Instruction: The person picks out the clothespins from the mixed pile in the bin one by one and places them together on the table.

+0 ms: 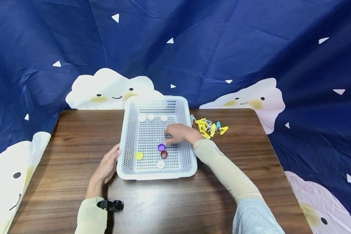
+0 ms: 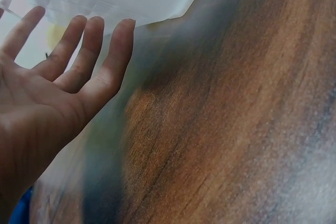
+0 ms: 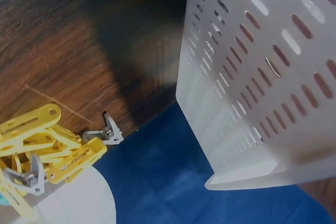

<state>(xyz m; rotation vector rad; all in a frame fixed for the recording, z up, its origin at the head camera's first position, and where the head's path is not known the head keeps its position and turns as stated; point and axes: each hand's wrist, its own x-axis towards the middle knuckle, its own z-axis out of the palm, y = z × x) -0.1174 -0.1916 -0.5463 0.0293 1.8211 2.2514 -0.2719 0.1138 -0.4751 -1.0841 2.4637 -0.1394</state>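
Note:
A white plastic basket [image 1: 157, 176] with slotted walls stands on the table. Inside it lie several bottle caps: a purple cap [image 1: 162, 148], a dark red cap [image 1: 163, 154] touching it, a yellow cap [image 1: 139, 156], a white cap [image 1: 160, 164] near the front and more white caps [image 1: 142, 117] at the back. My right hand [image 1: 179, 133] reaches over the right wall, thumb and finger apart, close beside the purple cap; whether it touches the cap is unclear. My left hand [image 1: 106, 165] rests its fingertips against the basket's left side, fingers spread and lightly bent [image 2: 68, 77].
Plastic clothes pegs in yellow, grey and blue [image 1: 206, 126] lie heaped just right of the basket, by the table's back edge. The brown wooden table [image 1: 84, 139] extends to both sides. Behind it hangs a dark blue curtain [image 1: 193, 58] printed with clouds.

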